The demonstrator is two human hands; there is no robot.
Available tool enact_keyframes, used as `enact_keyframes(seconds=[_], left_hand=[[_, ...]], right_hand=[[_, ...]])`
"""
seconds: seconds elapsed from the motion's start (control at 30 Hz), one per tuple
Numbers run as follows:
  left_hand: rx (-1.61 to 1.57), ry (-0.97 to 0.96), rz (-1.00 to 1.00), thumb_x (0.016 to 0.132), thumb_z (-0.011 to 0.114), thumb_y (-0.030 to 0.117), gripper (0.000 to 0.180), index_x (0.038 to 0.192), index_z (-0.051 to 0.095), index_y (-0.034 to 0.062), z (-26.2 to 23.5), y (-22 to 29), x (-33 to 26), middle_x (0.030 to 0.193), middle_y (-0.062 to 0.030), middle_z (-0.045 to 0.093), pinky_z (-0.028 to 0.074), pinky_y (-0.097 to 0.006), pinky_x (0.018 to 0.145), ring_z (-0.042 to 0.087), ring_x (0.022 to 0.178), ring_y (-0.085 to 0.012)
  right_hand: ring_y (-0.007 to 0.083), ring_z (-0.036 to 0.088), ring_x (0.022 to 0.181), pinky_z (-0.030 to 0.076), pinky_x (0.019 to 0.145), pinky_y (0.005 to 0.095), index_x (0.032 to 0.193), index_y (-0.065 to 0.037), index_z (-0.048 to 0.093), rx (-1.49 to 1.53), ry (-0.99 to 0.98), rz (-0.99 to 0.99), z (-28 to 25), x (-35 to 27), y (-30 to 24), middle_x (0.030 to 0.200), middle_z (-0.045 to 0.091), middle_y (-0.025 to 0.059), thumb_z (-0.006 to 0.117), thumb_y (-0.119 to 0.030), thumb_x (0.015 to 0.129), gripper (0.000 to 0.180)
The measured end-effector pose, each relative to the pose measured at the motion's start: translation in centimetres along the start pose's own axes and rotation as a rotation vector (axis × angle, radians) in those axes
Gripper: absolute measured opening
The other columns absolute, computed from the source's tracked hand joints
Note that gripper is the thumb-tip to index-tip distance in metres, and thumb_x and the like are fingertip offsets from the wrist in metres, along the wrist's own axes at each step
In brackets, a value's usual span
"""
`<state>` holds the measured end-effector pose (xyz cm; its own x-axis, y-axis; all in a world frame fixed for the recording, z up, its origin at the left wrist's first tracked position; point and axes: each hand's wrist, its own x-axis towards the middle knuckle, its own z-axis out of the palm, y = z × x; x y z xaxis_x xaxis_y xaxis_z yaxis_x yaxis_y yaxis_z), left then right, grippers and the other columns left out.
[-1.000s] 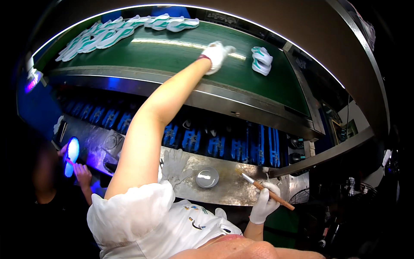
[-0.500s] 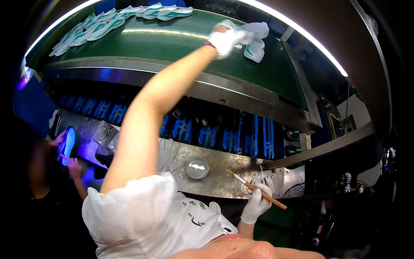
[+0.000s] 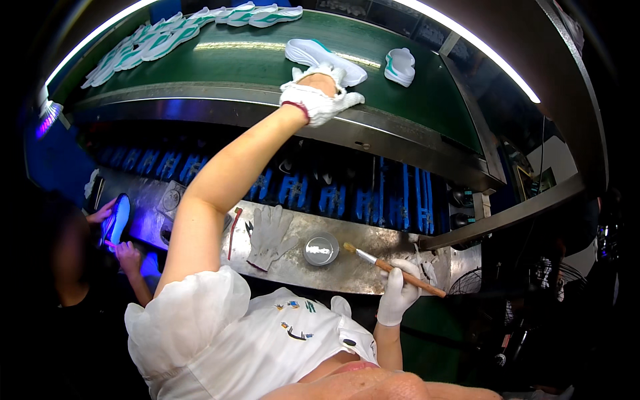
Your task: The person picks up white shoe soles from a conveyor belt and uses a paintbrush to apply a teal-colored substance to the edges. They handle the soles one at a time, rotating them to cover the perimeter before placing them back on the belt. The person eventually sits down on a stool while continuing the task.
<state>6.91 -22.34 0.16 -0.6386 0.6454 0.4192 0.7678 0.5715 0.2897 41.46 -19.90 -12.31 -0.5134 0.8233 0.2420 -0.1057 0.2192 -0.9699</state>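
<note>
My left hand (image 3: 320,99), in a white glove with a red cuff edge, reaches over the near metal edge of the green belt. It grips the near side of a white and green shoe sole (image 3: 325,59); its thumb sticks out to the right and its other fingers are partly hidden. A second white and green sole (image 3: 400,67) lies farther right on the belt. Low at the right, my gloved right hand (image 3: 399,293) is closed round a wooden-handled paintbrush (image 3: 381,264). The bristles point left, toward a small grey bowl (image 3: 321,263) of white liquid.
Several soles (image 3: 160,45) line the far left of the green belt (image 3: 240,70). Blue brackets (image 3: 293,190) run below it. A grey glove (image 3: 270,237) and a thin red tool (image 3: 234,233) lie on the metal bench (image 3: 353,277). At left, a co-worker holds a blue-lit sole (image 3: 120,219).
My left hand has come left and nearer, and the sole has moved left with it, away from the second sole. The right hand still holds the brush in nearly the same place.
</note>
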Motion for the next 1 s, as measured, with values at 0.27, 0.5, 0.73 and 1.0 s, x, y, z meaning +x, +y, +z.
enact_keyframes(seconds=[0.27,0.5,0.73,1.0], left_hand=[[-0.072,0.328,0.126,0.083,0.055,0.029,0.029,0.097,0.062,0.005,1.7,-3.2,-0.5,0.124,-0.0244,0.04,0.042,-0.041,0.092,0.046,0.112,-0.037],[-2.563,0.001,-0.258,0.089,0.04,0.052,0.075,0.132,0.017,-0.0055,-3.9,-7.4,-3.1,0.13,-0.0262,0.027,0.05,-0.05,0.086,0.036,0.12,-0.042],[-2.861,0.055,-0.401,0.088,0.031,0.058,0.06,0.12,0.041,0.0077,1.0,-5.5,-0.7,0.119,-0.0191,0.044,0.052,-0.049,0.067,0.046,0.105,-0.0441],[-2.096,-0.22,-0.395,0.087,0.049,0.041,0.06,0.124,0.037,-0.0043,-1.1,2.8,-14.5,0.1,-0.0247,0.057,0.057,-0.046,0.069,0.063,0.082,-0.0342]], right_hand=[[0.0136,0.059,0.068,0.049,0.064,0.0234,0.093,0.004,0.056,-0.024,0.004,-0.084,0.7,-1.0,-0.8,0.089,0.056,0.0086,0.054,-0.004,0.082,0.014],[0.0127,0.059,0.066,0.048,0.061,0.0221,0.093,0.004,0.057,0.015,0.035,-0.042,0.0,-1.3,0.0,0.088,0.057,0.0083,0.053,-0.003,0.083,0.013],[0.0124,0.058,0.066,0.046,0.061,0.0217,0.094,0.004,0.057,0.062,0.056,-0.004,1.0,-1.8,-0.8,0.088,0.056,0.0078,0.052,-0.004,0.083,0.014],[0.0061,0.05,0.057,0.04,0.052,0.017,0.094,0.002,0.055,-0.149,0.143,-0.204,-0.6,0.4,-1.2,0.071,0.057,0.0054,0.048,-0.01,0.087,0.016]])
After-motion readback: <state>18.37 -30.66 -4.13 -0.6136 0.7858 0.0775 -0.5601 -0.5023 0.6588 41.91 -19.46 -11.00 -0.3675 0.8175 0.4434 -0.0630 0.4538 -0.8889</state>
